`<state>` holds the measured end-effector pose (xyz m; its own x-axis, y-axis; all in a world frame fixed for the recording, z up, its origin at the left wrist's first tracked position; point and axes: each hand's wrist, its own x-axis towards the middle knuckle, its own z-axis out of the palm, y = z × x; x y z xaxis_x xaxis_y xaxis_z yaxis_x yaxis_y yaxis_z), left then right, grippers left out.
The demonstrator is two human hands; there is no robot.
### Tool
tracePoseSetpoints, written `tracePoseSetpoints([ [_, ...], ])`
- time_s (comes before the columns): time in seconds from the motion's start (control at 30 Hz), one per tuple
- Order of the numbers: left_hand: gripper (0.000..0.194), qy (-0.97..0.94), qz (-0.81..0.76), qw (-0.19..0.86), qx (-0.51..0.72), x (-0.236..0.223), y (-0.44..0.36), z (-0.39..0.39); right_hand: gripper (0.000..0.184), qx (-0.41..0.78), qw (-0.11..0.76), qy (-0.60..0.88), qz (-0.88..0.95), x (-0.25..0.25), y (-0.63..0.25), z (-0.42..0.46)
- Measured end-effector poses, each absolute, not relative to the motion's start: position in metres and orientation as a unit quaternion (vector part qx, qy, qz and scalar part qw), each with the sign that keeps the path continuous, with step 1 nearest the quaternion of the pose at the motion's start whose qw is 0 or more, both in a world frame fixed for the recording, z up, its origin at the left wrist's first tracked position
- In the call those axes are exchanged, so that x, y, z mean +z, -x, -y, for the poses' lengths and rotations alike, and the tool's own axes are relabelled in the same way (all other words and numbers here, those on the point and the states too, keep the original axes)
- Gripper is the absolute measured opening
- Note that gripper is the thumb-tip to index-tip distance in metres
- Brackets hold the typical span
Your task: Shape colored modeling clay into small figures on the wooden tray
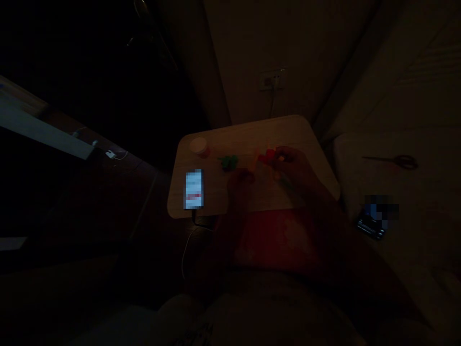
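Observation:
The light is very dim. My right hand (294,162) is closed, its fingertips pinching a small red piece (270,154) over the small wooden-topped table (216,202). Yellow-orange bits show by those fingers, too dark to name. Lower and to the left, my left hand (240,179) has its fingers curled together. A thin orange strip (255,161) rises beside its fingertips; whether they grip it is unclear. Just beyond the left hand lies a cluster of green pieces (229,162). A small round tub with a pale lid (199,145) stands at the table's far left.
A lit phone (193,189) lies at the table's left edge, a cable (184,250) running down from it. On the pale surface to the right are scissors (396,160) and a dark device (370,228). A wall socket (272,80) holds a plug behind the table.

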<state>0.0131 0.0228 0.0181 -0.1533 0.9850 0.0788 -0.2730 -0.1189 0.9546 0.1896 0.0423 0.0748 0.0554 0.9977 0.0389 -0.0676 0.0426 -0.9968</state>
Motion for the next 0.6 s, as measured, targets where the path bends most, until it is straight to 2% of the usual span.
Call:
tracePoseSetpoints([
  [0.13, 0.022, -0.473, -0.459, 0.398, 0.638, 0.025, 0.02, -0.007, 0.028, 0.472, 0.557, 0.502, 0.464, 0.071, -0.201, -0.048],
  [0.2, 0.017, -0.6, -0.507, 0.262, 0.561, 0.03, 0.035, 0.001, 0.026, 0.463, 0.559, 0.511, 0.461, 0.067, -0.205, -0.052],
  [0.3, 0.032, -0.697, -0.553, 0.154, 0.429, 0.029, 0.045, 0.004, 0.024, 0.448, 0.54, 0.527, 0.479, 0.059, -0.207, -0.06],
  [0.4, 0.031, -0.73, -0.572, 0.131, 0.349, 0.02, 0.04, -0.001, 0.029, 0.449, 0.506, 0.552, 0.487, 0.048, -0.202, -0.069],
  [0.5, 0.024, -0.746, -0.564, 0.137, 0.326, 0.011, 0.031, -0.008, 0.039, 0.464, 0.447, 0.581, 0.498, 0.038, -0.194, -0.079],
  [0.6, 0.018, -0.741, -0.55, 0.168, 0.347, 0.008, 0.027, -0.009, 0.029, 0.4, 0.401, 0.601, 0.565, 0.031, -0.188, -0.089],
])
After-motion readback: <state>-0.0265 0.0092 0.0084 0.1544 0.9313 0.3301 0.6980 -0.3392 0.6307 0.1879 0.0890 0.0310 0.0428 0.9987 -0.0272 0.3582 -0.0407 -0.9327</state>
